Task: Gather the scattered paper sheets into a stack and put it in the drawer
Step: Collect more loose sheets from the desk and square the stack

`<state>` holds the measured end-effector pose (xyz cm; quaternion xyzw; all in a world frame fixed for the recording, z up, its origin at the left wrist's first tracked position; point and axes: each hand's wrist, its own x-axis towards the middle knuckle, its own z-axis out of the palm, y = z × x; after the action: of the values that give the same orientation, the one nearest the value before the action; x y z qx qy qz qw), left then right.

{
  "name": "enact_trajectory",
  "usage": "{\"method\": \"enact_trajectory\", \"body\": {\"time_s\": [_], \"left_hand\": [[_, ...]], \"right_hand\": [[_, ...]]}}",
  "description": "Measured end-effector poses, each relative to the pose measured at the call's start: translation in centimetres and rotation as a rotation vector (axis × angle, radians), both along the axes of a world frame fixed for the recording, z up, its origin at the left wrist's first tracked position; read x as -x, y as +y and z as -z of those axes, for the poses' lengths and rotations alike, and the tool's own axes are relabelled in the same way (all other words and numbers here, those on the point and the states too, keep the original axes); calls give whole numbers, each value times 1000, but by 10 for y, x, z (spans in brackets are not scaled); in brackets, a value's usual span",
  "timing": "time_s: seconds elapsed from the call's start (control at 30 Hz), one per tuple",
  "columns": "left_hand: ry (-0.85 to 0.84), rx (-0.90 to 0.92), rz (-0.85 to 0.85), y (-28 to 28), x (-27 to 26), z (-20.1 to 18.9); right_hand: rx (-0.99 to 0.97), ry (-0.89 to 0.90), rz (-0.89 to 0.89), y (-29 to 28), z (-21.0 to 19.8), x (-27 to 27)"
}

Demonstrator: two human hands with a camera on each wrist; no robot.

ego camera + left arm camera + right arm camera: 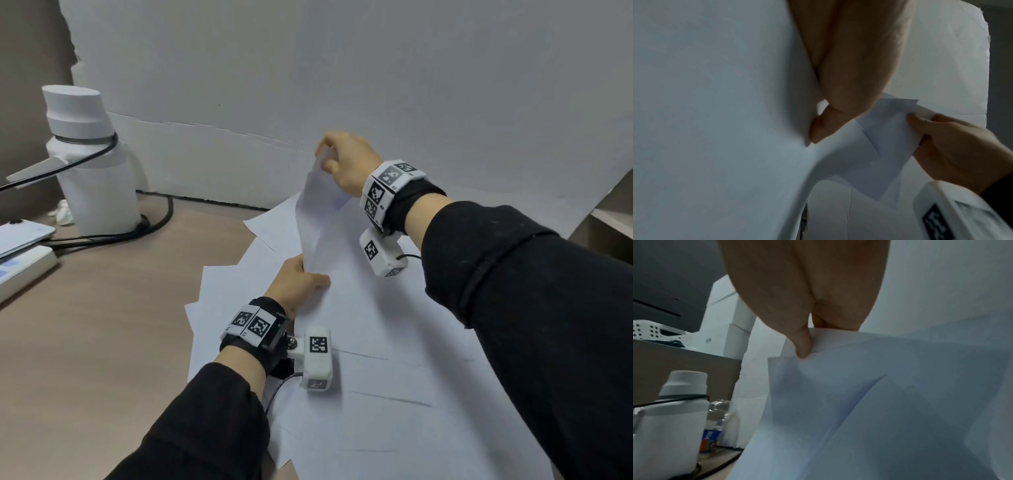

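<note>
Left hand [297, 281] and right hand [346, 163] — each grip pinching raised paper sheets [317, 219], white bottle [90, 161] capped

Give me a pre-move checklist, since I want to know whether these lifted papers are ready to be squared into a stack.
1. Right hand pinches the top corner of the lifted sheets: ok.
2. Left hand grips their lower edge: ok.
3. Lifted sheets aligned: not ok; corners are offset in the left wrist view.
4. All paper gathered: not ok; loose sheets lie fanned on the desk.
5. White bottle and black cable clear of the papers: ok.
6. Drawer open and reachable: cannot tell; none in view.
</note>
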<state>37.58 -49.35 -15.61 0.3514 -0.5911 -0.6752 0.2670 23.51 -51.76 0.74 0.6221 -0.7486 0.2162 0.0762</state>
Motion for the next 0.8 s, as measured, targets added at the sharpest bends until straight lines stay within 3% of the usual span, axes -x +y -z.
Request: {"method": "enact_trajectory", "body": {"time_s": [0.2,0.33,0.47,0.53,0.7,0.8], "left_hand": [[1,27,3,-4,0,3],[19,20,-72,-9,1,6],[100,8,-139,-10,0,4],[146,3,-180,-12,-1,3],[290,-40,-197,-10,-5,-2],[371,-58,-158,-8,-8,-5]], "right_hand": [[-98,-38,88,-7,29,19],[48,-190,354,15,23,51],[-103,-347,629,72,43,104],[-158,-479,639,103,62,119],[-138,-1055,602,155,99,121],[-15,-1064,529,162,94,112]]}}
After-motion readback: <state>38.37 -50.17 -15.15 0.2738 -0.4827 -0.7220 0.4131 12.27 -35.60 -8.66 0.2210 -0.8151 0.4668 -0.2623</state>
